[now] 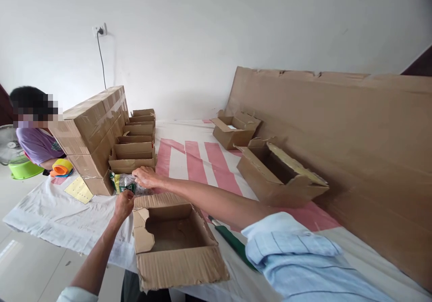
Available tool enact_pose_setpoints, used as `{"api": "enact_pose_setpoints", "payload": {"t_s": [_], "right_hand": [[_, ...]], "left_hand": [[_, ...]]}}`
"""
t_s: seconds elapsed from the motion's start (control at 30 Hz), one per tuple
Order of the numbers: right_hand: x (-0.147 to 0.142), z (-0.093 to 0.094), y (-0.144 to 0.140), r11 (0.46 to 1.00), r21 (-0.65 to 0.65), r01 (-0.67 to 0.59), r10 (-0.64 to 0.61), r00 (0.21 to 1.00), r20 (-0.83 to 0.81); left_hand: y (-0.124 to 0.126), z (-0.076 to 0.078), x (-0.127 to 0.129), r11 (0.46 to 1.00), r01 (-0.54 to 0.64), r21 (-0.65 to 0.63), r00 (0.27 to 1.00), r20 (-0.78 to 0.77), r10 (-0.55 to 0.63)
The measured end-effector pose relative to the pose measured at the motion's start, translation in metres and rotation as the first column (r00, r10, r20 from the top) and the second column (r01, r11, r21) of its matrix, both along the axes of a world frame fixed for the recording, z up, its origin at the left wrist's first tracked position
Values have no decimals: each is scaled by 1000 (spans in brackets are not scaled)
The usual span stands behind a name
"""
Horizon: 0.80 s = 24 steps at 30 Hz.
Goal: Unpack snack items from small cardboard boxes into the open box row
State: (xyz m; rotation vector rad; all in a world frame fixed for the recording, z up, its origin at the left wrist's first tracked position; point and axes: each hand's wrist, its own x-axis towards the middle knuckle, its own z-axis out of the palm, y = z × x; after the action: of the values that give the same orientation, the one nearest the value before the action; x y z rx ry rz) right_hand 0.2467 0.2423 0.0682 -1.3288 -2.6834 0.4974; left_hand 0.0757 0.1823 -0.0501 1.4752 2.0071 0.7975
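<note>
Both my hands hold a clear plastic packet with green print (125, 183) just beyond the far rim of an open, empty cardboard box (175, 248) at the table's near edge. My left hand (123, 204) grips the packet's near end from below. My right hand (145, 176) rests on its top, fingers closed over it. The packet lies against the foot of a row of small open cartons (135, 151).
Taped cartons are stacked (91, 133) at the left. Open boxes lie on their sides at right (280, 173) and at the back (234, 131). A large cardboard sheet (354, 149) leans on the wall. Tape rolls (61, 167), a yellow paper (78, 189), a green-handled tool (232, 243). A person sits at the far left (37, 142).
</note>
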Motion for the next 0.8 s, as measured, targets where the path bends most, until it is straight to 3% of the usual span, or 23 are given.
{"api": "enact_pose_setpoints", "payload": {"t_s": [0.2,0.27,0.33,0.43,0.6,0.7,0.8], "right_hand": [[29,15,1,998,41,-41,46,992,-118],[57,19,0,997,77,-24,38,983,-182],[99,10,-2,992,119,33,-3,969,-246],[181,-37,-7,951,194,242,-152,908,-390],[301,-151,-33,839,242,487,-401,855,-329],[333,-197,-48,799,279,533,-441,834,-331],[340,-226,-52,716,442,540,-414,839,-354]], "left_hand": [[13,12,9,996,-55,-74,953,-302,30],[10,14,10,995,-50,-86,935,-355,16],[7,15,10,996,-35,-86,919,-394,-1],[8,16,11,996,-15,-86,900,-434,-24],[28,20,13,994,-12,-106,877,-478,-40],[43,23,17,995,-15,-103,870,-491,-37],[57,26,22,997,-7,-80,869,-494,-34]]}}
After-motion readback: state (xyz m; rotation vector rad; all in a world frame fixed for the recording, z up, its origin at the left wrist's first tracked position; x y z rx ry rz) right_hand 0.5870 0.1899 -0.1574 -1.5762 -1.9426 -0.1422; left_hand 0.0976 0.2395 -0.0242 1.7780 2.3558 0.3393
